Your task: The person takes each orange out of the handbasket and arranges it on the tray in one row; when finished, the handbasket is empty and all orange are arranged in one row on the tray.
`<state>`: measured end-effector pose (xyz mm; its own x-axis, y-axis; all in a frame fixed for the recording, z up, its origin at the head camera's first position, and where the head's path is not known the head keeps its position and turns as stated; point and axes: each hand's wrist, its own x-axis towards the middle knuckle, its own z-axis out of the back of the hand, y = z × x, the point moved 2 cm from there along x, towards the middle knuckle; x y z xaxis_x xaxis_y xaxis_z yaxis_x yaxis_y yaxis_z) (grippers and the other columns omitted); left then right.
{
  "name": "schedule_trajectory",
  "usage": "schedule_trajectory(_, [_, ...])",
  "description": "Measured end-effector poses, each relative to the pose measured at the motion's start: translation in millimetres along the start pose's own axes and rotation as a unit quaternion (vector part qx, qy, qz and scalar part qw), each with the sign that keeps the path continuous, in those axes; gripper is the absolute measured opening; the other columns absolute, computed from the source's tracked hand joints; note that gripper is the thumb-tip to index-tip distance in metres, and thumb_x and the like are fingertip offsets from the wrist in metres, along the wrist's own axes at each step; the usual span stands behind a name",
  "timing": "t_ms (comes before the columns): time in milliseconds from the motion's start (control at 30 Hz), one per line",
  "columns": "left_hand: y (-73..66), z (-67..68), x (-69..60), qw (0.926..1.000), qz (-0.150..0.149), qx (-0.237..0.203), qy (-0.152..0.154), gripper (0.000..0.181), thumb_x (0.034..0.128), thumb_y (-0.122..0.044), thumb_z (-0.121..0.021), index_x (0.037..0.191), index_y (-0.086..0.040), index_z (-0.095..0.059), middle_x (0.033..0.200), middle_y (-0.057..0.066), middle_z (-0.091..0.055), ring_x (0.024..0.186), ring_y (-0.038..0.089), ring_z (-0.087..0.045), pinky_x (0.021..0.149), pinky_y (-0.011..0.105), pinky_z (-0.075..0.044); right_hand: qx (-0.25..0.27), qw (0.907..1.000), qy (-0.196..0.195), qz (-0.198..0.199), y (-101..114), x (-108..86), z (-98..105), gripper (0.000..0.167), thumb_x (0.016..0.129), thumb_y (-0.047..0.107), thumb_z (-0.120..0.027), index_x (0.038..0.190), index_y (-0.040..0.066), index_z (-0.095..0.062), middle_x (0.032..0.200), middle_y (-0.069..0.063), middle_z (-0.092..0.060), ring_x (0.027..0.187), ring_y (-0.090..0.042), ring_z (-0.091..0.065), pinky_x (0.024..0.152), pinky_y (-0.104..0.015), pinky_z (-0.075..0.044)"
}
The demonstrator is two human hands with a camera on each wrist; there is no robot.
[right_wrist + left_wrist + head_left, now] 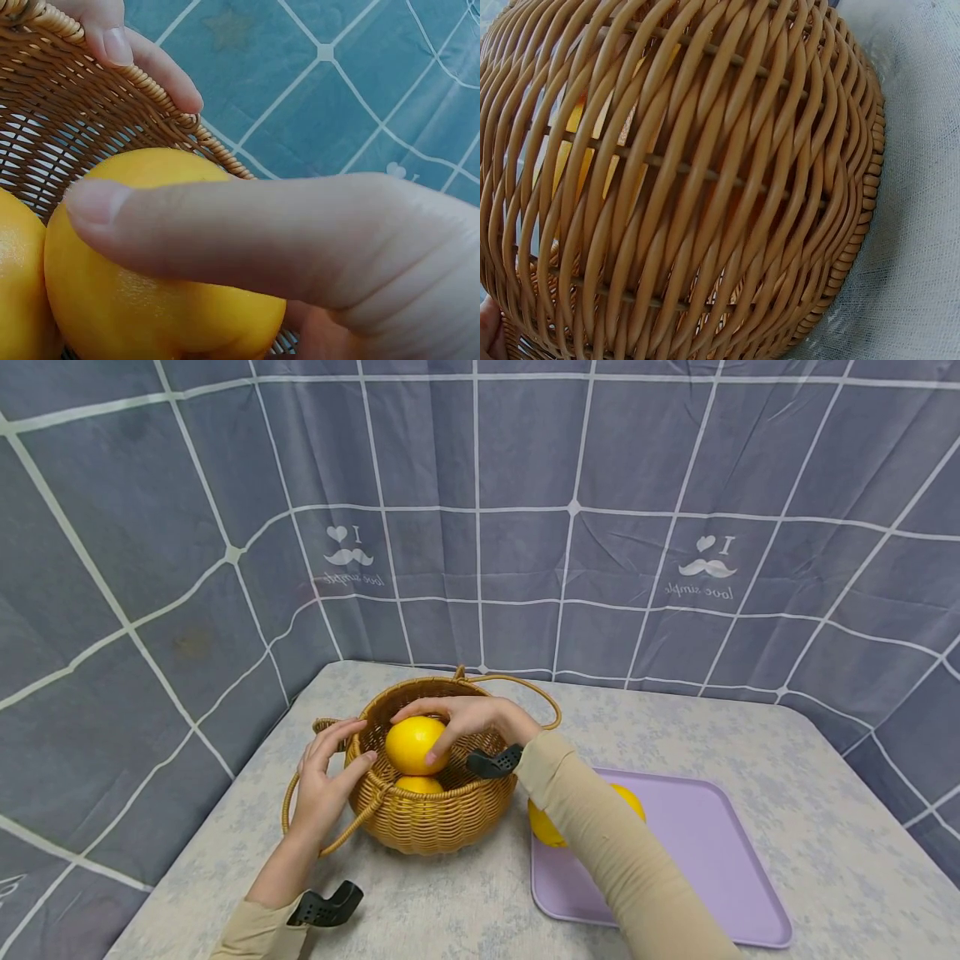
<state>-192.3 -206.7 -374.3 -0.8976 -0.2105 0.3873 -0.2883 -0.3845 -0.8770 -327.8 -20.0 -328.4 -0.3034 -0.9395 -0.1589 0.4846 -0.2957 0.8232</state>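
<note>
My right hand (472,720) is inside the wicker basket (435,827), its thumb and fingers around a round yellow fruit (414,743) with citrus-like skin. In the right wrist view, the thumb lies across this fruit (150,315), and a second yellow fruit (16,277) sits against it at the left. From the head, that lower fruit (420,785) shows beneath the held one. My left hand (324,785) grips the basket's left rim, with thumb and a finger over the edge (161,71). The left wrist view is filled by the basket's woven wall (705,172).
A purple tray (697,860) lies right of the basket. Yellow fruit (546,827) shows on either side of my right forearm there; I cannot tell whether it is one or two. Basket handles (536,683) stick out left and right. A grid-patterned curtain (525,560) hangs behind the table.
</note>
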Motion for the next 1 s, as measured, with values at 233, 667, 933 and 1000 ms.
schedule_trajectory(233, [0.6,0.6,0.6,1.0000,0.003,0.000,0.001,0.041,0.0870,-0.019,-0.066,0.127,-0.009,-0.058,0.139,0.005,-0.041,0.136,0.026,-0.019,0.104,0.061,-0.008,0.003,0.9999,-0.008,-0.008,2.1,-1.0,-0.3,0.079,0.074,0.017,-0.078,0.143,0.016,-0.040,0.138,0.003,-0.040,0.110,-0.016,-0.050,0.089,-0.032,-0.046])
schedule_trajectory(667, [-0.6,0.2,2.5,0.9999,0.011,-0.004,-0.001,0.041,0.0865,-0.013,-0.066,0.126,-0.009,-0.058,0.138,0.006,-0.042,0.135,0.025,-0.020,0.105,0.059,-0.008,0.023,0.9968,-0.057,-0.050,3.8,-3.3,-1.4,0.065,0.072,0.016,-0.080,0.127,0.021,-0.044,0.134,-0.003,-0.040,0.117,-0.017,-0.044,0.091,-0.031,-0.044])
schedule_trajectory(933, [-2.0,0.8,2.1,0.9999,0.015,-0.004,0.001,0.041,0.0870,-0.018,-0.066,0.127,-0.011,-0.058,0.139,0.005,-0.041,0.135,0.024,-0.020,0.104,0.060,-0.010,0.031,0.9962,-0.078,-0.022,3.8,-1.6,-1.1,0.066,0.073,0.014,-0.079,0.128,0.019,-0.043,0.132,-0.007,-0.041,0.117,-0.019,-0.044,0.089,-0.032,-0.046])
schedule_trajectory(1000, [-2.0,1.1,1.4,0.9999,0.017,-0.003,0.002,0.041,0.0871,-0.019,-0.066,0.127,-0.011,-0.058,0.139,0.004,-0.041,0.135,0.024,-0.020,0.104,0.061,-0.010,0.032,0.9950,-0.093,-0.019,3.5,-1.6,-0.8,0.068,0.073,0.015,-0.079,0.130,0.020,-0.043,0.133,-0.007,-0.040,0.118,-0.019,-0.043,0.089,-0.032,-0.046])
